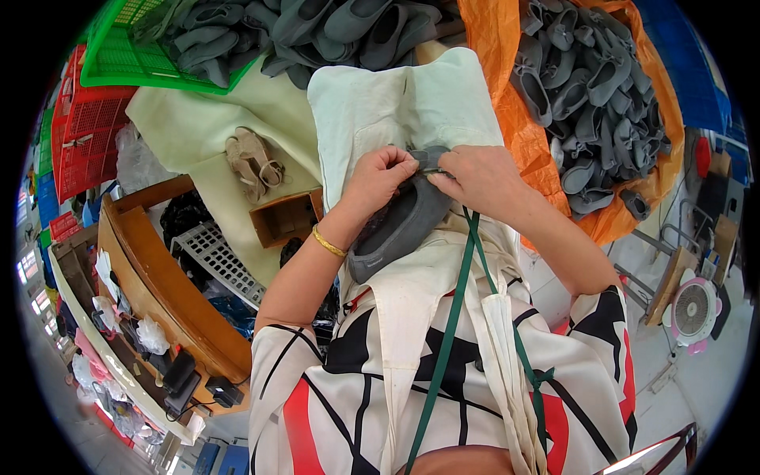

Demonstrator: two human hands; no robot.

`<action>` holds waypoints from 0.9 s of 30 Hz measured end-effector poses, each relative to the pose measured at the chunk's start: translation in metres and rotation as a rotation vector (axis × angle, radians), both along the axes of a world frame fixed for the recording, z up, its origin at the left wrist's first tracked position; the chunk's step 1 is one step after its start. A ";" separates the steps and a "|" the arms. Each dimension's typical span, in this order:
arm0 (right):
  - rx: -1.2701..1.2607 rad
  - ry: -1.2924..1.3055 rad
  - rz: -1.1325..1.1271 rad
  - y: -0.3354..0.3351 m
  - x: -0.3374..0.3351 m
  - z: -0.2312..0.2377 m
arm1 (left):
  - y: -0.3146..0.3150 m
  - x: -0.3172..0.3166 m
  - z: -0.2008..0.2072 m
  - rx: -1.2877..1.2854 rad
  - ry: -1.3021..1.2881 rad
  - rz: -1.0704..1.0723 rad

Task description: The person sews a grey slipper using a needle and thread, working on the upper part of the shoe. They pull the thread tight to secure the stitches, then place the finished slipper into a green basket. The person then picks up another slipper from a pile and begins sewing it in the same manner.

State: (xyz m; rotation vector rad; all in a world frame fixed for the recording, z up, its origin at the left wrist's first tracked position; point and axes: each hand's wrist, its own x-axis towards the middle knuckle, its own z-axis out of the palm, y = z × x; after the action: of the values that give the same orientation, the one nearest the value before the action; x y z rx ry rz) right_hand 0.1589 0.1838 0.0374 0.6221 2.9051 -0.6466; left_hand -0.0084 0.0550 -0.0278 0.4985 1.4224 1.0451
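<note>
A dark grey slip-on shoe (412, 222) lies in my lap with its rounded end toward me, over cream cloth. At its far end my left hand (381, 174) pinches the shoe's edge between thumb and fingertips. Just across from it, my right hand (483, 178) is closed on the same part, next to a small grey strap-like piece (430, 158). The fingertips of both hands nearly meet there. What lies between the right fingers is partly hidden. A pale green padded cloth (451, 95) spreads under and beyond the hands.
Beyond the cloth, a heap of grey shoes (356, 24) sits beside a green crate (119, 47). An orange sack (495, 47) of similar shoes stands at right. Beige shoes (252, 165) and a small wooden box (285, 218) lie left. A fan (694, 310) stands far right.
</note>
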 end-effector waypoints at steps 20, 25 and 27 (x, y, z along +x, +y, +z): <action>-0.046 0.112 -0.097 -0.020 0.038 0.009 | -0.003 0.003 0.007 0.244 0.283 -0.064; -0.050 0.127 -0.056 -0.019 0.052 -0.013 | -0.014 0.012 0.046 0.323 0.661 -0.415; -0.055 0.112 -0.046 -0.018 0.057 -0.015 | -0.021 0.016 0.056 0.268 0.659 -0.404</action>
State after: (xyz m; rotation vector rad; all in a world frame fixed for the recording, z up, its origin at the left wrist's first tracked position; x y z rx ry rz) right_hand 0.2160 0.1658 0.0226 0.6692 2.9714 -0.7888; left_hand 0.0081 0.0342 0.0278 1.3601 1.6492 0.7673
